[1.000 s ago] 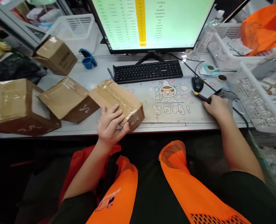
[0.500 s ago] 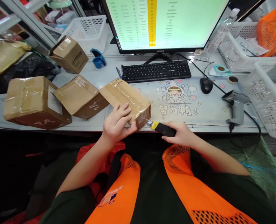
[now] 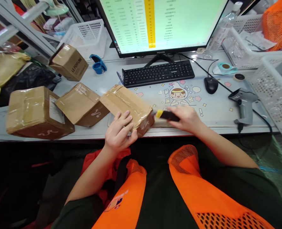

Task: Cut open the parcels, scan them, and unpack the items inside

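The keyboard (image 3: pixel 158 73) lies at the back of the desk (image 3: pixel 111 69), just below the monitor (image 3: pixel 162 28). The taped box (image 3: pixel 132 101) sits on the near side of the keyboard, by its left end, turned aslant so that one narrow end faces right and toward the person. The left hand (image 3: pixel 119 132), also nearer than the keyboard's left end, lies palm down on the box, fingers slightly spread over its top and thumb apart, by the edge of the narrow end. The right hand (image 3: pixel 186 117), nearer than the keyboard's right half, is curled around the dark handle of a knife (image 3: pixel 168 116), whose yellow collar points left at the narrow end. The blade is blurred; whether it touches the box I cannot tell.

Left of the keyboard and somewhat nearer stands a carton (image 3: pixel 77 103) with a white squiggle, and farther left a bigger carton (image 3: pixel 35 109) with a white label. Level with the keyboard on that side are a blue cup (image 3: pixel 98 66) and, beyond it, the LE PERFUME box (image 3: pixel 70 63).

In front of the keyboard spreads a mat (image 3: pixel 217 111) with a cartoon figure. To the keyboard's right come the mouse (image 3: pixel 211 85), a tape roll (image 3: pixel 239 77) and, nearer, a grey scanner (image 3: pixel 245 106).
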### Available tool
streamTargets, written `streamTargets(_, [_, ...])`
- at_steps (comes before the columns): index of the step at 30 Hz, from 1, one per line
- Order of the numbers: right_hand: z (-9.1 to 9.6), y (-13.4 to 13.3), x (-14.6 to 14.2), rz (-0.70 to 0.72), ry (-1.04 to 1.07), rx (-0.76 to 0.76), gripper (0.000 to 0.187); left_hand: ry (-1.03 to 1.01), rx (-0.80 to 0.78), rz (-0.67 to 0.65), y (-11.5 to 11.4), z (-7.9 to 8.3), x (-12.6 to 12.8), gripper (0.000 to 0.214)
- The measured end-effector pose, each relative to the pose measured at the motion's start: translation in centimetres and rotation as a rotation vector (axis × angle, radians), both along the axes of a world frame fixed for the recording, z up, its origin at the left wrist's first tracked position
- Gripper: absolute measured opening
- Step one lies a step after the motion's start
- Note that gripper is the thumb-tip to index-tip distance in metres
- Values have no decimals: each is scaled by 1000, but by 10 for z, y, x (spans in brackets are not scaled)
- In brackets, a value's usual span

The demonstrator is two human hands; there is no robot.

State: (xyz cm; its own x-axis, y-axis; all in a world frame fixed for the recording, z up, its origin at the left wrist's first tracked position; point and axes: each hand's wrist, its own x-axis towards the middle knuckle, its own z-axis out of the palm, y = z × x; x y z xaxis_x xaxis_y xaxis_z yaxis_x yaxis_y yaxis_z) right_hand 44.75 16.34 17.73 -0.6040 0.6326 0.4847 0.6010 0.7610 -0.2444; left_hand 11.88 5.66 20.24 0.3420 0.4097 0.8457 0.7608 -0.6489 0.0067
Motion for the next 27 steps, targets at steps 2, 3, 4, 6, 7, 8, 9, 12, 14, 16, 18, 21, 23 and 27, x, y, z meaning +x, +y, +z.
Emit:
streamTargets(2, [-7, 10, 34, -323, 129, -137, 56, -8, -18, -39, -1, -4, -13, 17])
streamTargets(3, [-11, 12, 52, -470, 181, -192, 58, -9, -37, -84, -2, -8, -23, 13])
streamTargets(4, [-15, 11, 70, -579, 216, -233, 59, -37, -37, -120, -4, -12, -33, 9])
streamTargets(6, [-22, 2, 98, -669, 243, -267, 60, -183, 54, -79, -11, -23, -50, 12])
streamTargets(7, [-27, -5, 108, -678, 250, -261, 60, -286, 126, 15, -17, -29, -56, 19])
streamTargets(8, [-31, -13, 115, -678, 254, -238, 61, -390, 175, 142, -24, -34, -58, 26])
streamTargets(9, [-35, -21, 119, -675, 252, -199, 62, -471, 173, 272, -32, -38, -57, 33])
streamTargets(12, [-43, -37, 116, -598, 216, -75, 67, -546, -6, 490, -45, -47, -42, 63])
streamTargets(14, [-40, -42, 107, -488, 170, -39, 66, -586, 23, 533, -37, -49, -33, 58])
streamTargets(16, [-29, -44, 96, -352, 126, -36, 63, -660, 144, 526, -13, -50, -34, 35])
streamTargets(18, [-12, -47, 83, -193, 92, -53, 60, -737, 148, 421, 23, -49, -41, 26])
streamTargets(21, [10, -51, 62, 38, 52, -69, 56, -848, -63, 168, 81, -43, -49, 22])
streamTargets(23, [18, -53, 47, 137, 11, -19, 53, -850, -195, 104, 102, -38, -45, 25])
streamTargets(27, [20, -56, 21, 245, -30, 97, 50, -582, 24, 168, 77, -35, -15, 47])
